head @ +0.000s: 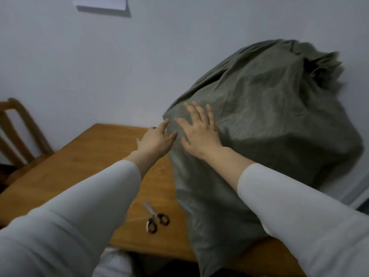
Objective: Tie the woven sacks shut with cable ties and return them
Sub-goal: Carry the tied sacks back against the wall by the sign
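Your woven sack (269,116) bulks on the table (79,166) beyond and to the right of your palms. Its gathered mouth (319,64) is far up and right of them. Neither hand grips anything. Your right hand (199,132) lies flat, fingers spread, on the sack's near-left flank. Your left hand (155,138) is just beside it, straight fingers touching the sack's edge. Flat palms can only push, so a shove could roll the sack off the table's right side. Whether a cable tie cinches the mouth is too blurred to tell; if none does, it could spill open. The scissors (155,218) lie below your left forearm, beside the sack's loose tail, which could drag them off.
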Available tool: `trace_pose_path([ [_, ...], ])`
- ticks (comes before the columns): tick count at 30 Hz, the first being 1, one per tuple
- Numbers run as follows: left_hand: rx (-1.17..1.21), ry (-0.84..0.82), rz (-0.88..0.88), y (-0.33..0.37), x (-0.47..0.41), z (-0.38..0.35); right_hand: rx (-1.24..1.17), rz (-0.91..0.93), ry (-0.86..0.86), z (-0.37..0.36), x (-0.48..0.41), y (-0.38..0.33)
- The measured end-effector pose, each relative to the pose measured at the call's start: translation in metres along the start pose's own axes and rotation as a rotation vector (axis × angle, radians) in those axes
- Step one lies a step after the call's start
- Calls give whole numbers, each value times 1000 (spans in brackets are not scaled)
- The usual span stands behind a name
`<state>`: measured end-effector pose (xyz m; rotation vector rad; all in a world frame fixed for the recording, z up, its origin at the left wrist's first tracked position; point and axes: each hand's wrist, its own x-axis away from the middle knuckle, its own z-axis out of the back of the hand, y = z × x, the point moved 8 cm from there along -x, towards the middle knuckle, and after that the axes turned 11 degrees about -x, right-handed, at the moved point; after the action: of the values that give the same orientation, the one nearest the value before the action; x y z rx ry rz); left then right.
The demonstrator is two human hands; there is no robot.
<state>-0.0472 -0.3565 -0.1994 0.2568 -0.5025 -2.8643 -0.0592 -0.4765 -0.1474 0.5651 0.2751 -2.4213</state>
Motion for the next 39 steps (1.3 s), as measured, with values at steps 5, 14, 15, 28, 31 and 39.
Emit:
trace_pose_path([
  [5,4,-48,53,-98,39,-10,-108,17,-194,-83,18,-90],
  [14,-7,-297,114,-282,103,-49,-228,-140,-528,-217,76,-220],
  [15,-5,-322,129,-299,109,-56,-231,-150,-561,-228,85,-229],
  [28,-95,-587,350,-447,181,-174,-594,-505,-857,-387,170,-277],
  [31,-63,-595,405,-474,186,-197,-699,-671,-828,-425,188,-287],
  [39,44,-491,324,-514,162,-242,-968,-1056,-559,-505,190,-299],
])
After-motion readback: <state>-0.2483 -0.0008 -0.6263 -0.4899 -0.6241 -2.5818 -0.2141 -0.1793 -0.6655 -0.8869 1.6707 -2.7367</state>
